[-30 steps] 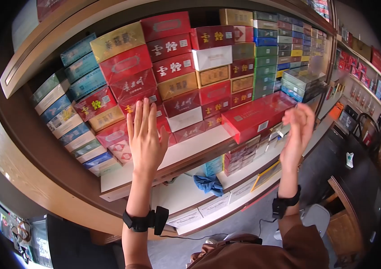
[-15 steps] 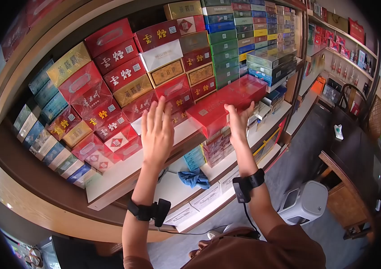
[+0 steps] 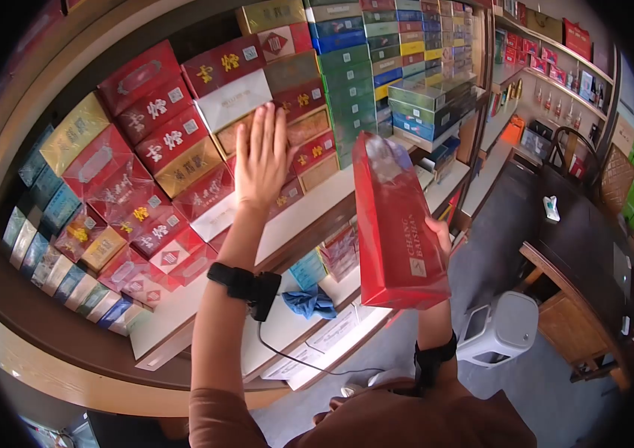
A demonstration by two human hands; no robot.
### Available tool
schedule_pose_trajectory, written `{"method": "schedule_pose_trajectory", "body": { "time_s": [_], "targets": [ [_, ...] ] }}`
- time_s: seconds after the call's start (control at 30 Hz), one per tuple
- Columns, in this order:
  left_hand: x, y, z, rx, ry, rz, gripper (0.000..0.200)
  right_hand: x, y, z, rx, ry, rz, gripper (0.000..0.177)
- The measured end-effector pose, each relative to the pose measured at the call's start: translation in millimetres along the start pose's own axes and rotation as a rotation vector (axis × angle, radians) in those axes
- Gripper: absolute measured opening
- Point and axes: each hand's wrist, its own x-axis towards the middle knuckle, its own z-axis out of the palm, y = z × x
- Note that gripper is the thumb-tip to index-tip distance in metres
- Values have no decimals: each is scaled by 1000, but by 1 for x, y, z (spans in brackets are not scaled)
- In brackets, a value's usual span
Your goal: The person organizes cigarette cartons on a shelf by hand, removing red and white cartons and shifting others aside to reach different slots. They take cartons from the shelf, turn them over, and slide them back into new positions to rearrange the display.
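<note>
My right hand (image 3: 440, 237) grips the edge of a red cigarette carton (image 3: 394, 216) in clear wrap, lettered "CHANG BAISHAN". The carton is tilted nearly upright in front of the shelf, and most of my fingers are hidden behind it. Flat and with fingers stretched out, my left hand (image 3: 263, 160) lies over the fronts of the stacked cartons. Its fingertips are at a gold-fronted carton (image 3: 231, 137), just under a white carton (image 3: 233, 102). Red cartons with white or gold lettering (image 3: 173, 137) are piled to the left of this hand.
Green cartons (image 3: 348, 97) rise in a column right of the left hand. Clear-wrapped boxes (image 3: 433, 104) jut out farther right. Below, a blue cloth (image 3: 309, 302) lies on a lower ledge. A white bin (image 3: 502, 328) stands on the floor near a dark table (image 3: 578, 246).
My right hand has pulled the red carton from the shelf edge and turned it from lying lengthwise to nearly upright. My left hand has moved up onto the stacked cartons. The view has shifted slightly.
</note>
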Motion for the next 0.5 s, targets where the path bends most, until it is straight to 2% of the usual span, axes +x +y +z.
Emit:
{"method": "schedule_pose_trajectory", "body": {
  "time_s": [0.07,0.2,0.33,0.37,0.5],
  "targets": [
    [4,-2,-1,-5,-7,-1,65,-2,-11,5,56,51,87,37],
    [19,-13,-9,-10,3,8,64,7,-22,-6,72,5,173,34],
    [47,-31,-16,79,78,20,65,-18,-15,17,-81,47,104,41],
    [53,-35,-14,112,97,21,65,-24,-14,20,-119,0,100,48],
    [64,-43,-12,164,132,25,68,-32,1,26,-285,-197,99,50]
  ]
}}
